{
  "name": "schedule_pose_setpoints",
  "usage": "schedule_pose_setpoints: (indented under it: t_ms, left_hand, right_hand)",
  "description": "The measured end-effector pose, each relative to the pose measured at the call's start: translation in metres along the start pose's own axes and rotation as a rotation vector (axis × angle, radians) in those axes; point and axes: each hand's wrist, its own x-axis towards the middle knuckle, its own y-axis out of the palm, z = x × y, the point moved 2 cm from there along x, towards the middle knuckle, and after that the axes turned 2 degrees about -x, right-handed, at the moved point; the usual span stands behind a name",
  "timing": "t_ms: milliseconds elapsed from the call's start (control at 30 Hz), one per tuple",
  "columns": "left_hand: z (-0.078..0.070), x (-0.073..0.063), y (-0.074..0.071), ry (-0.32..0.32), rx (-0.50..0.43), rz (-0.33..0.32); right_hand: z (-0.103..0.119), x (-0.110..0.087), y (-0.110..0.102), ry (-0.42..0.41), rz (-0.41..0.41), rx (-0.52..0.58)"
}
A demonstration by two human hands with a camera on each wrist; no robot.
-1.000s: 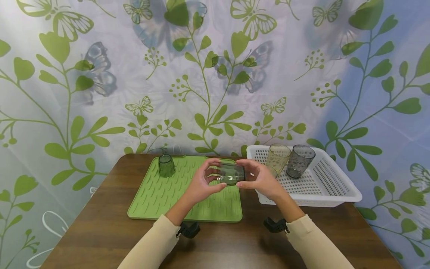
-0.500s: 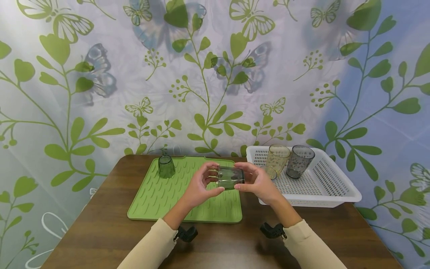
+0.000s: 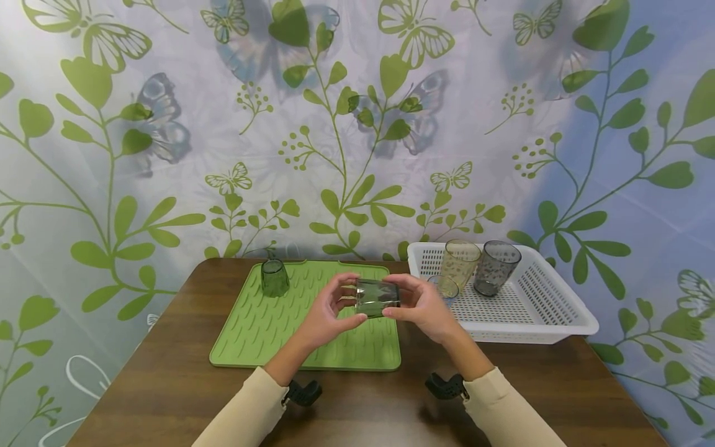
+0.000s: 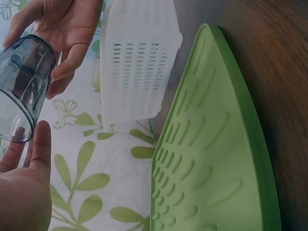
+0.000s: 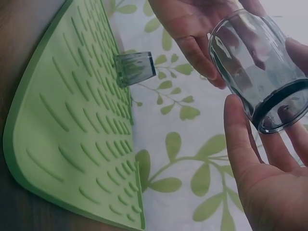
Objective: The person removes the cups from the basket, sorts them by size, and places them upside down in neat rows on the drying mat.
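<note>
A clear grey-green drinking glass (image 3: 375, 298) lies sideways in the air between both hands, above the right part of the green drying mat (image 3: 251, 335). My left hand (image 3: 331, 313) holds it at the rim end, thumb below and fingers above. My right hand (image 3: 421, 307) grips the thick base end in the same way. In the right wrist view the glass (image 5: 260, 67) shows its heavy base towards the right hand (image 5: 269, 187). A second green glass (image 3: 275, 279) stands upside down at the mat's back left.
To the right is a white perforated basket (image 3: 536, 332). It holds a yellowish tumbler (image 3: 459, 267), a dark grey tumbler (image 3: 497, 268) and a bluish clear glass (image 3: 445, 288). All stand on a brown wooden table (image 3: 167, 372) before a leaf-patterned curtain (image 3: 313, 124).
Both hands have shifted slightly left and down with the glass, which tilts a little differently. More of the bluish glass in the basket shows now.
</note>
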Motion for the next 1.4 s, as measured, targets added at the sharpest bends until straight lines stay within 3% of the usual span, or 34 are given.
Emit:
schedule_pose_setpoints:
  t_ms: [200,433,833,1133,1400]
  left_hand:
    - [-0.001,-0.007,-0.009,0.003,0.042,-0.009]
    - [-0.003,-0.019,-0.023,-0.038,0.116,-0.042]
    - [-0.004,-0.050,-0.055,-0.135,0.390,-0.096]
    - [-0.001,-0.070,-0.080,-0.141,0.629,-0.118]
    - [-0.002,-0.087,-0.100,-0.170,0.730,-0.143]
  right_hand:
    - [-0.005,0.004,0.005,0.000,-0.014,0.004]
    - [-0.011,0.008,0.009,-0.001,-0.075,-0.017]
    - [-0.016,0.017,0.021,0.027,-0.130,-0.052]
    - [-0.026,0.026,0.029,0.070,-0.158,-0.048]
    - [-0.035,0.034,0.037,0.088,-0.200,-0.088]
